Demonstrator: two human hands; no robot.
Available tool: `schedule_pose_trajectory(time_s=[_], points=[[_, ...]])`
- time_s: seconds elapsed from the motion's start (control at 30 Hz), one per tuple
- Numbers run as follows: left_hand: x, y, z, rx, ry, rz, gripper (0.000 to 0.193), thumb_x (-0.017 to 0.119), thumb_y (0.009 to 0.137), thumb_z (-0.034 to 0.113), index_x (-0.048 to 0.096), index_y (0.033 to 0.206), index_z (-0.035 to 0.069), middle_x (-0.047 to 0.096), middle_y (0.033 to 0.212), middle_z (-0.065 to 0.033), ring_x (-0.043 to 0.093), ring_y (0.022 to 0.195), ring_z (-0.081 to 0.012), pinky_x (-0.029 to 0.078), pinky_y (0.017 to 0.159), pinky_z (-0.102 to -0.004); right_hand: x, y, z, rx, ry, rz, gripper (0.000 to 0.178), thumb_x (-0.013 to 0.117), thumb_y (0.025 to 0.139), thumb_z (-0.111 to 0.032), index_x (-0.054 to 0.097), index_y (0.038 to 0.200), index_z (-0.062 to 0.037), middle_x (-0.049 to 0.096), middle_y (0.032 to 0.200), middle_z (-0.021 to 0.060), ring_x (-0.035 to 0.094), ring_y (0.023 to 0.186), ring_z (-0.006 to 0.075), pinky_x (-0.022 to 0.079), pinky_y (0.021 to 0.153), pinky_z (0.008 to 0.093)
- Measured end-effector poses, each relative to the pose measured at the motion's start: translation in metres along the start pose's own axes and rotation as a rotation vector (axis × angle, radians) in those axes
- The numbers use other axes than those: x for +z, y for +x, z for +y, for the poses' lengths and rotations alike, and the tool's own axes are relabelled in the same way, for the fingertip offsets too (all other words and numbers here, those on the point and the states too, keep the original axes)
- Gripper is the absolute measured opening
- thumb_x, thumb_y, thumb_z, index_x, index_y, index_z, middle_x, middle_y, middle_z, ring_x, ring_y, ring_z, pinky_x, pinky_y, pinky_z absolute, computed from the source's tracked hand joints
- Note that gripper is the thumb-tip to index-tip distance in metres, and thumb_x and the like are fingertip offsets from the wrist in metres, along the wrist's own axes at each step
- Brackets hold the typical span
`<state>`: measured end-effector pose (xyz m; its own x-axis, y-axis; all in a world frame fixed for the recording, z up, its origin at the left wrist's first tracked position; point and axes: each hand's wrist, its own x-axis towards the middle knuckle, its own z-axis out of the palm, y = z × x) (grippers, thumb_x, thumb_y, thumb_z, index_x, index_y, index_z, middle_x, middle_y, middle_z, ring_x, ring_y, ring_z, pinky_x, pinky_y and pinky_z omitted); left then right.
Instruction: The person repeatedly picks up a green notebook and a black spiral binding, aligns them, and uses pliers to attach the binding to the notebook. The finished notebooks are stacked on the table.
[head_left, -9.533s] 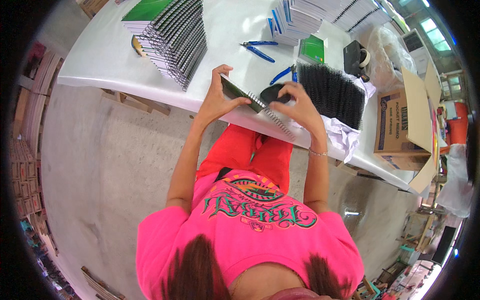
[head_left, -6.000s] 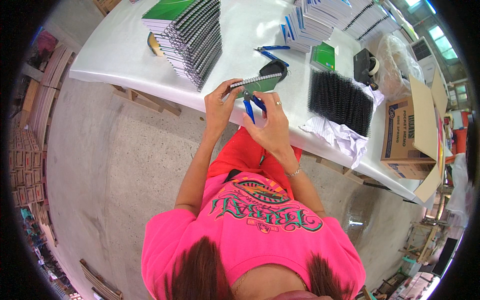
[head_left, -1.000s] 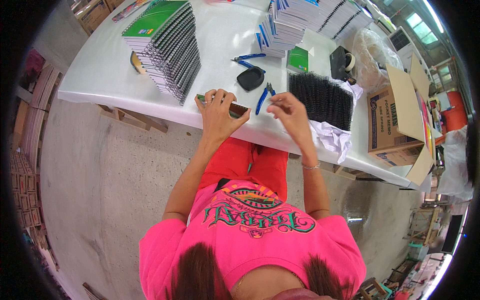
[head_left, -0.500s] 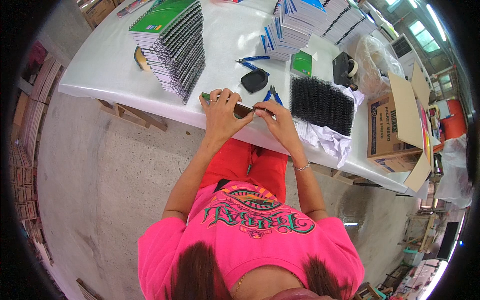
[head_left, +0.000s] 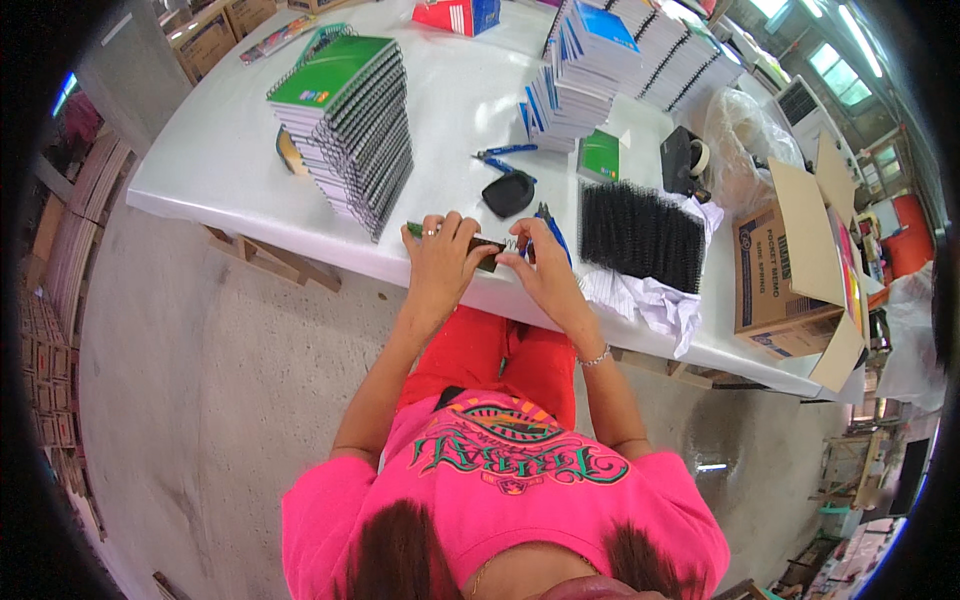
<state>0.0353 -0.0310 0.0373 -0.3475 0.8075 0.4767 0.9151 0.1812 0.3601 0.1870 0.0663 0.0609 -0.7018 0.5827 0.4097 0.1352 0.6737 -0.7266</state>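
Observation:
A small spiral notebook with a green cover [head_left: 415, 229] and a brown back [head_left: 488, 263] is held at the table's near edge. My left hand [head_left: 443, 262] is closed round it, fingers over the top and thumb below. Dark spiral wire [head_left: 510, 244] shows at its right end. There my right hand [head_left: 548, 275] has thumb and forefinger closed on the wire's end, which they partly hide. Just beyond that hand lie blue-handled pliers [head_left: 557, 235], with a black pouch-like thing [head_left: 508, 193] to their left. A second blue pair of pliers [head_left: 505, 153] lies farther back.
A tall stack of green spiral notebooks [head_left: 345, 130] stands left. Blue-covered books [head_left: 580, 80] are piled at the back beside a small green notebook [head_left: 599, 156]. Many black coils [head_left: 642, 238] lie on crumpled white paper [head_left: 650, 300]. An open carton [head_left: 785, 275] and tape dispenser [head_left: 685, 160] are right.
The view has tilted, so the table sits lower. My right hand has shifted slightly at the notebook's end, and more of the wire shows beside its fingers. My left hand keeps its hold.

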Motion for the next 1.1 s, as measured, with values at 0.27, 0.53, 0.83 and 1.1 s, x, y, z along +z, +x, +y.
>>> schedule_pose_trajectory(time_s=[0.27,0.53,0.83,1.1], points=[[-0.012,-0.003,-0.007,-0.127,-0.325,0.183,0.041,0.073,0.083,0.021,0.055,0.119,0.011,0.044,0.123,-0.0131,0.045,0.114,-0.0317,0.035,0.1,-0.0512,0.001,0.01,-0.001,-0.051,-0.13,-0.004,0.013,0.062,0.089,-0.01,0.057,0.092,0.0023,0.058,0.089,0.0198,0.056,0.083,0.0404,0.043,0.072,0.0454],[-0.002,-0.013,-0.016,-0.255,-0.469,0.162,0.046,0.078,0.08,0.02,0.055,0.117,0.005,0.04,0.12,-0.0167,0.044,0.115,-0.0353,0.038,0.097,-0.0434,-0.006,0.011,-0.007,-0.066,-0.122,-0.074,0.017,0.063,0.09,-0.013,0.063,0.101,0.0003,0.058,0.095,0.0187,0.059,0.089,0.0393,0.046,0.074,0.0454],[-0.002,-0.02,-0.014,-0.311,-0.556,0.197,0.041,0.079,0.079,0.021,0.056,0.108,0.003,0.043,0.11,-0.015,0.048,0.107,-0.0324,0.04,0.093,-0.0413,-0.005,0.012,0.017,0.018,0.021,-0.328,0.031,0.061,0.094,-0.021,0.061,0.116,0.0002,0.057,0.102,0.0205,0.056,0.097,0.0356,0.044,0.088,0.0401],[-0.015,-0.016,-0.036,-0.201,-0.548,0.177,0.042,0.08,0.079,0.021,0.054,0.105,0.001,0.045,0.105,-0.0144,0.05,0.101,-0.0323,0.041,0.089,-0.042,-0.002,0.056,0.075,0.056,-0.454,-0.123,0.04,0.077,0.078,-0.038,0.065,0.107,-0.0121,0.05,0.125,0.0268,0.047,0.114,0.0434,0.039,0.098,0.0501]])
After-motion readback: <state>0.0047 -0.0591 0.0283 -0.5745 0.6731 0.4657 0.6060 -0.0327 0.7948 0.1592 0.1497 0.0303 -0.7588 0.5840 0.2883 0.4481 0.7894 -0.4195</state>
